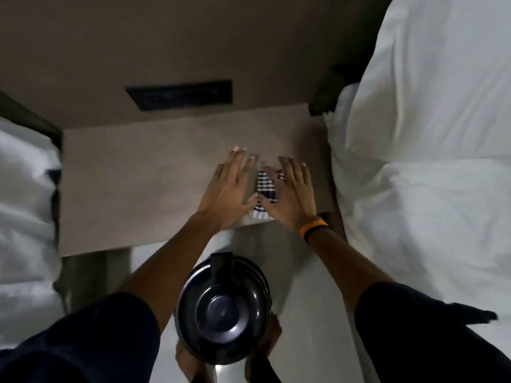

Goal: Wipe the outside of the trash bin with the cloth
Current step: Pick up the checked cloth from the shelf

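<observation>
Between two white beds, a bedside table (132, 186) carries the striped cloth (264, 189) at its front edge.
Left hand (229, 189) and right hand (293, 194) lie open, flat, flanking the cloth, apparently gripping nothing. It looks soft and light; pinch a fold. The trash bin (224, 308) stands on the floor below, probably slick.

We saw a dim, soft-focused view; glare gleamed on the bin lid (222, 308), white bedding (431, 134) looked brightest, and wide-angle distortion bent the edges.

Blue-and-white striped cloth (264, 192), black trash bin (224, 308)
</observation>
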